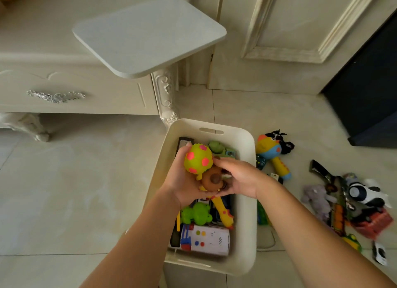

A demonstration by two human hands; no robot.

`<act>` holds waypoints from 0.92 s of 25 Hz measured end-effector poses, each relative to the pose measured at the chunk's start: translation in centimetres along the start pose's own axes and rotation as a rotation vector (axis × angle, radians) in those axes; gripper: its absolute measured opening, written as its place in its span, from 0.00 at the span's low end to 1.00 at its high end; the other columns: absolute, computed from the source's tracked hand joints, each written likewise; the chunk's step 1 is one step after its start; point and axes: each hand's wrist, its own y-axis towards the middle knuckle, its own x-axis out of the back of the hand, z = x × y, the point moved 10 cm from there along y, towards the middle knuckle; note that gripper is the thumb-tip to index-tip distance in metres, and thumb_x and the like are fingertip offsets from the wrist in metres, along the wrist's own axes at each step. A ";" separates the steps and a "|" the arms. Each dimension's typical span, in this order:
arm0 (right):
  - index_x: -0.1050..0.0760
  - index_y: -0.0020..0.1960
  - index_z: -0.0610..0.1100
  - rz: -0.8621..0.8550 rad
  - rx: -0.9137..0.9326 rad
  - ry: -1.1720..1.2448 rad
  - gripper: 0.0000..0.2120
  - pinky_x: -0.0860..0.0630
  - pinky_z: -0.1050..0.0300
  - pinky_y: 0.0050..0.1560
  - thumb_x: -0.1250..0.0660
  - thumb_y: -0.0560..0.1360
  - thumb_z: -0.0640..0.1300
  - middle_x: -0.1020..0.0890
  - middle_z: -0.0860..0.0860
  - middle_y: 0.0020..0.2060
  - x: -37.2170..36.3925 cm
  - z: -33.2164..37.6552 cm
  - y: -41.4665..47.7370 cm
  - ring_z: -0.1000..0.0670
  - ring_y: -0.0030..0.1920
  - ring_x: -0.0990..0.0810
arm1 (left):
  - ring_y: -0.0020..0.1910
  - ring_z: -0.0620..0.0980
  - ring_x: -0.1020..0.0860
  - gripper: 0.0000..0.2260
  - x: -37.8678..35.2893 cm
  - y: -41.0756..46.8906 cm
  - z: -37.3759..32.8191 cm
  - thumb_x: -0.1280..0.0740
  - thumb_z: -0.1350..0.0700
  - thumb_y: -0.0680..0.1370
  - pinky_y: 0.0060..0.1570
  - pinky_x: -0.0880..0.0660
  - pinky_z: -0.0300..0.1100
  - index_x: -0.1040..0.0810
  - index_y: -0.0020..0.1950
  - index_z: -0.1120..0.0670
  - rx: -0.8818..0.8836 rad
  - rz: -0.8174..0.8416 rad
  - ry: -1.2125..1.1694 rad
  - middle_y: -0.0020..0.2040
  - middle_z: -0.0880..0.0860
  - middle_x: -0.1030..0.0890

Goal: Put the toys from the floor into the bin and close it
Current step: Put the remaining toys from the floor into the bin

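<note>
A: Item held?
B: Spiky yellow ball (198, 158), pink spots, cupped in left hand (184, 184) over the bin (243, 201); right hand (240, 178) curled around a brown toy (212, 180).
A: Bin's long axis?
B: Runs away from the wearer, handle slot far. Lid (148, 35) on the cabinet (75, 90). Toys (343, 201) on the floor, right.

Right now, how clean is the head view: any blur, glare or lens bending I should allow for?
Head view: soft, even indoor light, no harsh glare; wide-angle bending curves the cabinet and door panel near the edges; the floor toys on the right look smeared; the bin and the spiky ball in the left hand stay reasonably sharp.
</note>
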 end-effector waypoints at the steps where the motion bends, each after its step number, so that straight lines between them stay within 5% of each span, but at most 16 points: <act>1: 0.25 0.60 0.45 -0.056 0.014 -0.023 0.11 0.20 0.38 0.50 0.36 0.79 0.47 0.20 0.42 0.55 1.5 -0.4 0.0 0.42 0.54 0.19 | 0.62 0.63 0.23 0.32 0.3 0.2 0.6 0.38 0.31 0.70 0.59 0.28 0.64 0.21 0.64 0.53 0.008 -0.012 -0.002 0.61 0.60 0.20; 4: 0.26 0.56 0.43 -0.370 0.015 -0.461 0.08 0.19 0.44 0.50 0.36 0.77 0.40 0.21 0.41 0.51 5.1 -1.3 0.2 0.41 0.51 0.20 | 0.64 0.61 0.26 0.32 2.4 0.8 1.3 0.31 0.33 0.67 0.56 0.28 0.68 0.24 0.67 0.48 -0.003 -0.098 0.009 0.66 0.58 0.24; 8: 0.33 0.66 0.40 -0.589 -0.023 -1.101 0.18 0.28 0.55 0.52 0.38 0.77 0.38 0.31 0.42 0.64 4.3 -2.3 1.3 0.42 0.61 0.26 | 0.56 0.58 0.21 0.26 5.1 0.9 0.3 0.27 0.41 0.69 0.54 0.22 0.57 0.26 0.64 0.49 -0.058 -0.299 0.166 0.59 0.58 0.22; 13: 0.47 0.75 0.50 -0.450 -0.122 -1.214 0.37 0.27 0.48 0.58 0.31 0.73 0.47 0.39 0.42 0.71 3.7 -5.0 3.4 0.38 0.66 0.31 | 0.55 0.52 0.22 0.34 6.4 1.7 1.0 0.23 0.45 0.67 0.50 0.18 0.47 0.33 0.69 0.48 -0.066 -0.403 0.687 0.60 0.53 0.25; 18: 0.39 0.71 0.45 -0.415 0.011 -1.463 0.24 0.28 0.48 0.49 0.40 0.76 0.37 0.31 0.42 0.65 2.9 -3.9 3.4 0.38 0.60 0.27 | 0.63 0.53 0.29 0.40 6.7 2.4 1.6 0.23 0.47 0.68 0.58 0.24 0.47 0.42 0.74 0.42 -0.143 -0.410 1.270 0.68 0.51 0.32; 23: 0.38 0.71 0.44 -0.379 -0.020 -1.493 0.24 0.28 0.47 0.55 0.39 0.76 0.37 0.31 0.41 0.65 2.7 -4.3 3.2 0.37 0.61 0.28 | 0.57 0.54 0.25 0.36 7.5 2.7 2.5 0.29 0.53 0.72 0.56 0.22 0.49 0.46 0.74 0.43 -0.038 -0.356 1.250 0.65 0.56 0.32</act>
